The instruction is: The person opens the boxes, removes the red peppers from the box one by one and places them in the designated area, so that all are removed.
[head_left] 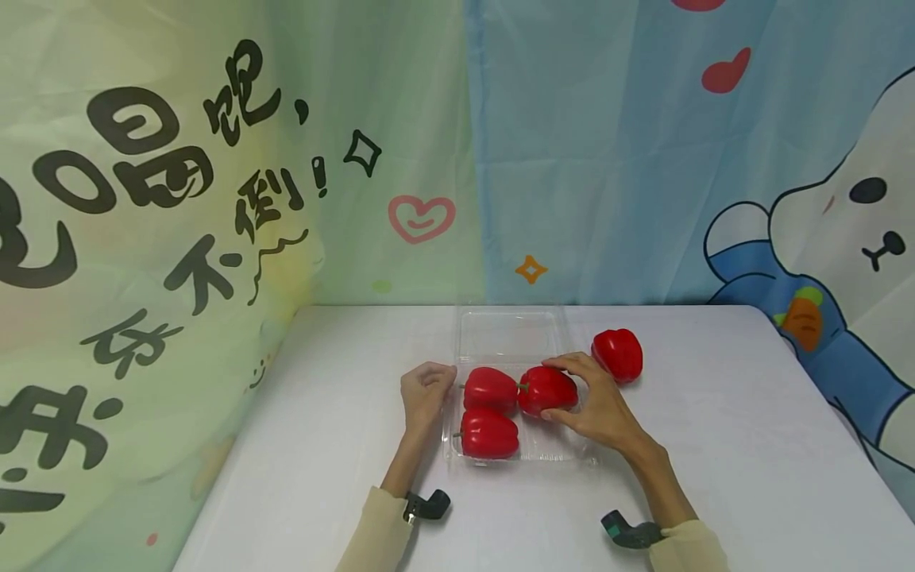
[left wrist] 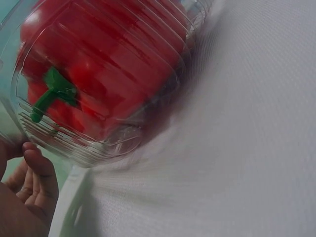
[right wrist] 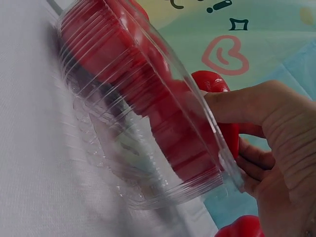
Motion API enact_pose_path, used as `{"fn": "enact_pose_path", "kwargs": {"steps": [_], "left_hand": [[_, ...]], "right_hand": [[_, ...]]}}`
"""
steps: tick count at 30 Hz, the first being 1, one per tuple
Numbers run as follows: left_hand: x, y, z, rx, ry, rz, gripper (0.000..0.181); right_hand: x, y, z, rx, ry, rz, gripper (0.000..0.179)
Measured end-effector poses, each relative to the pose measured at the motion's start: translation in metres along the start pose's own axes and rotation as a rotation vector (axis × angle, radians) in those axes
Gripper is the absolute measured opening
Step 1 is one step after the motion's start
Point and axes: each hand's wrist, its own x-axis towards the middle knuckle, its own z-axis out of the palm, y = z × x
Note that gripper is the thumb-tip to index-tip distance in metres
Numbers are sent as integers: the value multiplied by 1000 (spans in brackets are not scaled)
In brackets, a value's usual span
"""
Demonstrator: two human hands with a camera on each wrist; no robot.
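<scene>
A clear plastic clamshell box (head_left: 546, 446) lies on the table with its lid (head_left: 511, 334) folded back away from me. Two red bell peppers, a rear one (head_left: 490, 389) and a front one (head_left: 489, 434), sit in its left half, stems to the left. My right hand (head_left: 596, 401) grips a third bell pepper (head_left: 549, 390) from its right side, thumb in front and fingers behind, in the box's back right. My left hand (head_left: 426, 389) pinches the box's left rim between thumb and fingers; in the left wrist view a green stem (left wrist: 54, 94) shows through the box wall.
A fourth bell pepper (head_left: 618, 355) lies on the white table (head_left: 722, 413) to the right of the lid, just behind my right hand. A printed cloth backdrop (head_left: 586, 159) hangs along the table's back and left sides.
</scene>
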Motion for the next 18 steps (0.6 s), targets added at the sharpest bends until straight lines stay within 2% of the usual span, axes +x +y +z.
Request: {"fn": "enact_pose_path", "kwargs": {"steps": [9,18], "left_hand": [[-3,2,1,8,-1,-5,20],[-2,4,1,7,3,-2,19]], "right_hand": [[0,-1,-3,15,11,-53,83],[-2,-5,-7,8,26,-50,83]]}}
